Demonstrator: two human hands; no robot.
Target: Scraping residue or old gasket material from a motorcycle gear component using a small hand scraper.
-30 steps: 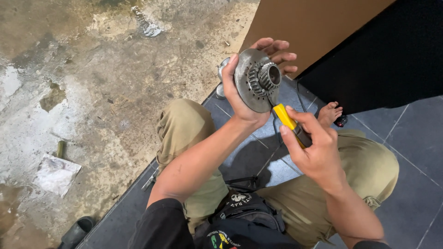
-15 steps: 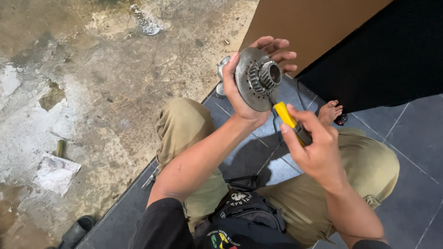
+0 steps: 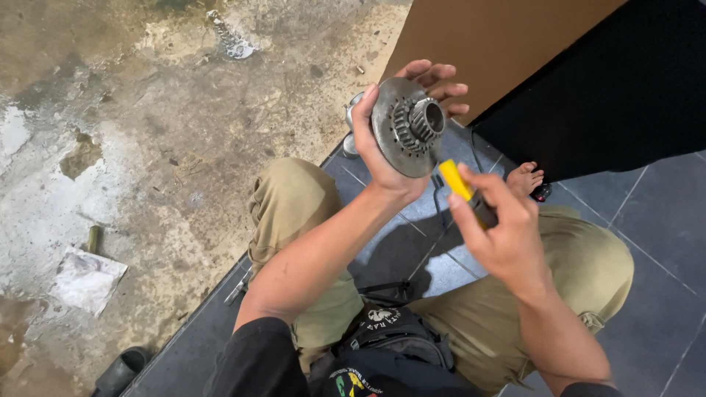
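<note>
left hand [image 3: 386, 151] still grips the toothed metal disc [image 3: 409, 126] upright; right hand [image 3: 500, 228], clenched on the yellow-handled tool [image 3: 457, 181], has drawn slightly back from the gear hub.

Seated person holding a geared metal disc and a yellow-handled tool.

The left hand [image 3: 386, 158] grips the round disc [image 3: 403, 132] by its rim, toothed hub facing the camera, fingers spread behind it. The right hand [image 3: 500, 228] holds a tool [image 3: 457, 180] whose yellow end sits just below the disc's edge. Khaki trousers [image 3: 294, 206] cover bent knees over dark tiles [image 3: 654, 213]; stained concrete [image 3: 147, 132] lies to the left.
</note>
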